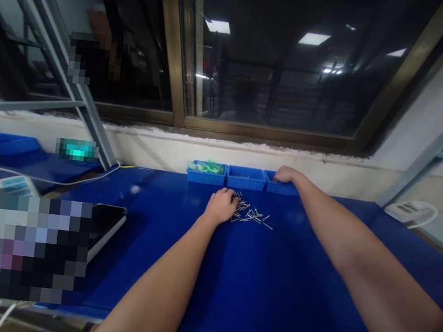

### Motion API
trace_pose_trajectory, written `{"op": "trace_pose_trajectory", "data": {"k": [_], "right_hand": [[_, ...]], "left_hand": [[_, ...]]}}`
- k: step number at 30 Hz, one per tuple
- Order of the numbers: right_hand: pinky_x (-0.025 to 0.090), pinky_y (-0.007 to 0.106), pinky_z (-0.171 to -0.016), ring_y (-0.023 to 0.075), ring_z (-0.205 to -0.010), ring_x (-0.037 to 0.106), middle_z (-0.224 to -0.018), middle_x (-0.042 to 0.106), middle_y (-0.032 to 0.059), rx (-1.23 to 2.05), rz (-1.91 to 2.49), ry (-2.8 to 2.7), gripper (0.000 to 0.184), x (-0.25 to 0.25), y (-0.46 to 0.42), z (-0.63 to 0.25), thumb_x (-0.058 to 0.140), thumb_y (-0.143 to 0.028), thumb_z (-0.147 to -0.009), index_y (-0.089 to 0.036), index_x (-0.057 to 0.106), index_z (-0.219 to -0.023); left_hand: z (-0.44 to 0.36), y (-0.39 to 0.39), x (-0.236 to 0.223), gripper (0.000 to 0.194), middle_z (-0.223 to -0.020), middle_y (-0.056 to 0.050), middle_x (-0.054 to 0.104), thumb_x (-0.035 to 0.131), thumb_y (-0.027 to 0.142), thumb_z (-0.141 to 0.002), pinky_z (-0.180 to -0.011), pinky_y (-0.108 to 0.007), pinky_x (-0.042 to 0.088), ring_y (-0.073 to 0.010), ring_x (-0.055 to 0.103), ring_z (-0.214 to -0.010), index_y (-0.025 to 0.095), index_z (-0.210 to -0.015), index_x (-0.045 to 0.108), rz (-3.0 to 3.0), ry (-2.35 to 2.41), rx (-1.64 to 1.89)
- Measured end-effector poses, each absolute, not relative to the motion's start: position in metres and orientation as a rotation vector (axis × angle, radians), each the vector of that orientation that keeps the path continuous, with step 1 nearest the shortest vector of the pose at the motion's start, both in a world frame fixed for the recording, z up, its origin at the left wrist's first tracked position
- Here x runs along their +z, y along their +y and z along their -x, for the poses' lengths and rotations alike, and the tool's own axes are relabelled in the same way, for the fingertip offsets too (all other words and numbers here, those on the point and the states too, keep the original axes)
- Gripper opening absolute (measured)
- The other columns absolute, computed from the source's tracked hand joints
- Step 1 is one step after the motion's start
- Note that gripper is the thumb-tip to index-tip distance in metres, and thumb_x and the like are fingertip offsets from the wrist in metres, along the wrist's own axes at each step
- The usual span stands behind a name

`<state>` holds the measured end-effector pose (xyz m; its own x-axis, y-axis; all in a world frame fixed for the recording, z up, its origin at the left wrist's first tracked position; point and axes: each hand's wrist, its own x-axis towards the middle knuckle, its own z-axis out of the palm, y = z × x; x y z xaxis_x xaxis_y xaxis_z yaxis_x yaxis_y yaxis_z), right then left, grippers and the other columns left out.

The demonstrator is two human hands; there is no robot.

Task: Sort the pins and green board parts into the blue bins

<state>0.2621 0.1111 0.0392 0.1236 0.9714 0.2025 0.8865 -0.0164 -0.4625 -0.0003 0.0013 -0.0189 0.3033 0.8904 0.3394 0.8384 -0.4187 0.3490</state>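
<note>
A loose pile of small metal pins (251,214) lies on the blue table top (272,282) in front of three small blue bins. My left hand (222,205) rests at the pile's left edge with its fingers curled onto the pins; what they hold is hidden. My right hand (285,175) reaches into the rightmost blue bin (282,187), fingers bent down inside it. The middle blue bin (246,178) holds a few dark pieces. The left blue bin (206,173) holds green parts.
A dark tablet-like device (107,222) lies at the left of the table. White cables (46,176) run across the left side. A white power strip (409,209) sits at the right. A window and a grey metal frame (91,120) stand behind the table.
</note>
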Motion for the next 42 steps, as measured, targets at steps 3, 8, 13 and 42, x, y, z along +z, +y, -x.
{"op": "trace_pose_trajectory", "data": {"k": [3, 8, 13, 42], "right_hand": [[0.045, 0.031, -0.064, 0.0235, -0.069, 0.061, -0.058, 0.063, 0.0079, 0.195, 2.216, -2.046, 0.004, 0.042, 0.109, -0.259, 0.063, -0.014, -0.055, -0.015, 0.067, -0.056], [0.045, 0.027, -0.063, 0.0209, -0.072, 0.062, -0.069, 0.067, 0.0065, 0.118, 2.204, -2.073, 0.012, 0.051, 0.104, -0.258, 0.062, -0.014, -0.057, -0.017, 0.071, -0.065], [0.045, 0.028, -0.070, 0.0220, -0.080, 0.062, -0.080, 0.068, 0.0087, -0.148, 2.048, -1.832, 0.020, 0.074, 0.103, -0.248, 0.061, -0.017, -0.059, -0.017, 0.072, -0.076], [0.027, 0.035, -0.102, 0.0243, -0.123, 0.039, -0.133, 0.046, 0.0078, 0.723, 1.473, -1.933, 0.067, -0.009, -0.021, -0.201, 0.038, -0.067, -0.076, -0.023, 0.049, -0.125]], "left_hand": [[0.000, 0.001, -0.019, 0.026, -0.099, -0.007, 0.060, 0.041, 0.035, -0.086, -0.081, -0.032, 0.042, -0.0210, 0.056, -0.093, 0.021, -0.096, 0.060, -2.455, 1.633, 0.760], [0.000, 0.001, -0.020, 0.027, -0.099, -0.006, 0.060, 0.040, 0.035, -0.087, -0.082, -0.032, 0.042, -0.0207, 0.057, -0.093, 0.021, -0.096, 0.060, -2.450, 1.630, 0.771], [0.000, 0.002, -0.021, 0.029, -0.102, -0.007, 0.059, 0.039, 0.037, -0.086, -0.082, -0.034, 0.042, -0.0217, 0.056, -0.095, 0.021, -0.098, 0.060, -2.439, 1.613, 0.772], [-0.001, -0.018, -0.013, 0.109, -0.149, -0.012, 0.013, 0.056, 0.076, -0.051, -0.109, -0.047, 0.010, -0.0317, 0.005, -0.136, 0.023, -0.140, 0.023, -2.591, 1.254, 0.249]]}}
